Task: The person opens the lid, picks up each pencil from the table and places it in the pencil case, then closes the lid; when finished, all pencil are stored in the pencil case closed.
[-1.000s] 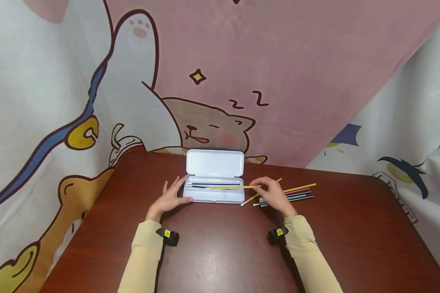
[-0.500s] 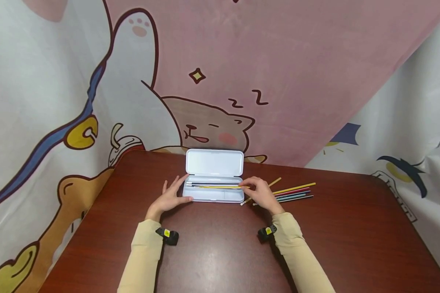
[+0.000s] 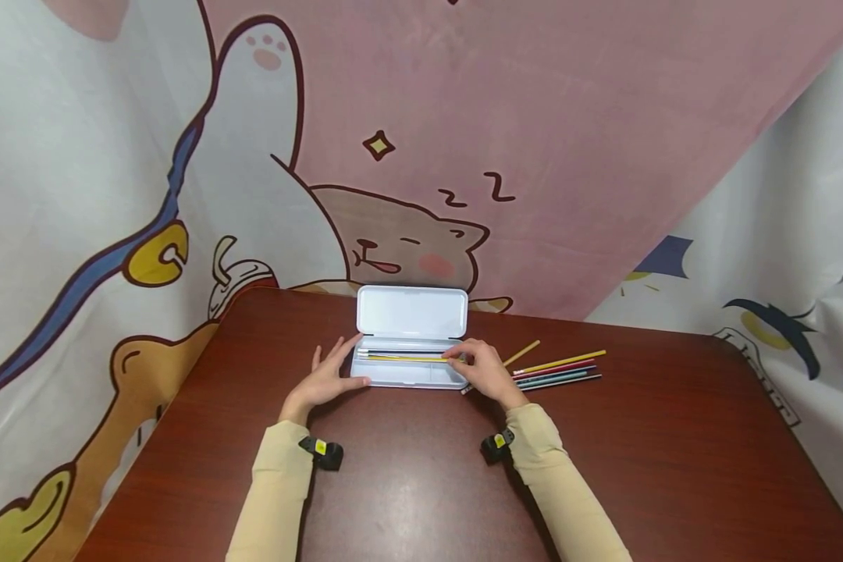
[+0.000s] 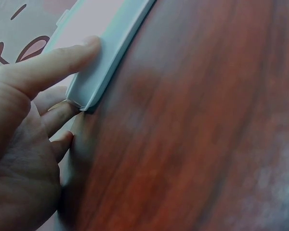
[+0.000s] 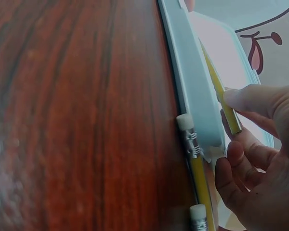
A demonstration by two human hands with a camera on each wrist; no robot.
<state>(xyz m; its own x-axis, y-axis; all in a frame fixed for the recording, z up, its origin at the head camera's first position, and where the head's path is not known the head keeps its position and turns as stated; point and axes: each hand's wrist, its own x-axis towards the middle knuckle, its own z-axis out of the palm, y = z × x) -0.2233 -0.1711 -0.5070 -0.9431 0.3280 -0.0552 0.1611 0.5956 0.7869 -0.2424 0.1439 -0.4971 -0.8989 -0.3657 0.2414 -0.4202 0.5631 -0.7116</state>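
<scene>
A white pencil case [image 3: 393,384] stands with its lid [image 3: 412,312] raised. Dark pencils [image 3: 372,353] lie in its long rear compartment. My left hand [image 3: 323,384] rests at the case's left end, thumb along the front wall [image 4: 103,72] and the index finger by the back corner, the other fingers spread. Between thumb and fingers, my right hand [image 3: 488,373] pinches a yellow pencil [image 5: 216,79] near its right end. That pencil lies lengthwise over the rear compartment, beside the dark ones. In the right wrist view its blunt end points toward my palm.
Just right of the case lie several loose pencils: yellow [image 3: 569,361], red [image 3: 558,367] and blue-green [image 3: 555,379]. Another yellow pencil [image 3: 523,353] lies askew, partly behind my right hand; its white eraser [image 5: 185,121] is beside the case. A printed cloth [image 3: 569,156] hangs behind the table [image 3: 407,484].
My right hand has moved left with the yellow pencil, bringing it from the case's right side to lie along the rear compartment. The left hand has stayed in place.
</scene>
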